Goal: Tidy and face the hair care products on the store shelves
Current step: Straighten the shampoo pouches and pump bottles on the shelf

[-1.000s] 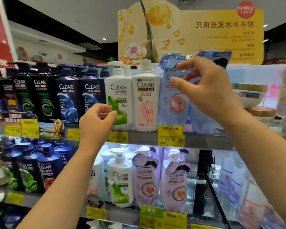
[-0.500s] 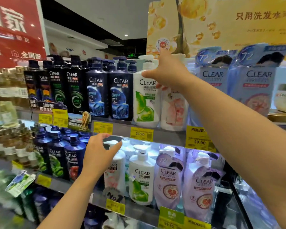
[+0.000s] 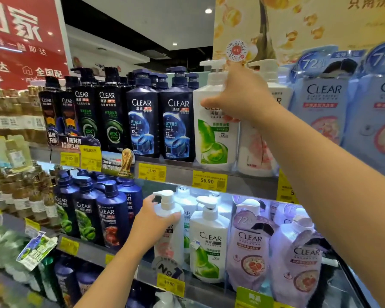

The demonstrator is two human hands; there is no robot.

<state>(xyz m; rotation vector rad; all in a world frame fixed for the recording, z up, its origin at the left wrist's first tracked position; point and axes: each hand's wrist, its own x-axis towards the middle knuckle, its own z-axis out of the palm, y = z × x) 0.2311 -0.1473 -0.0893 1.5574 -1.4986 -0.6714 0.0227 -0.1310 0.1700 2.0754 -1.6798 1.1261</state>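
— With fingers curled round the shoulder of the white green-label pump bottle (image 3: 213, 130) on the upper shelf (image 3: 242, 185), right hand (image 3: 240, 96) gripping just under the pump. Looks like facing in progress: label already nearly square to the aisle.

— And lower down, left hand (image 3: 151, 221) wrapped round the neck of the white pink-label pump bottle (image 3: 168, 238) on the shelf below, thumb behind the pump. Label mostly hidden by the hand, so hard to say which way it points.

— Next call, probably: small twist on each, nozzles matched to the neighbours, then a pull forward to the shelf edge. Gentle, though; packed tight.

— Just left of the right hand, dark blue bottles (image 3: 160, 127), touching in a row. Just right of it, another white bottle (image 3: 257, 150), then pale blue refill pouches (image 3: 322, 107).

— Right of the left hand, a second green-label bottle (image 3: 209, 243) and lilac pouches (image 3: 251, 247); left of it, navy pump bottles (image 3: 111, 216).

— All sealed; contents out of sight.
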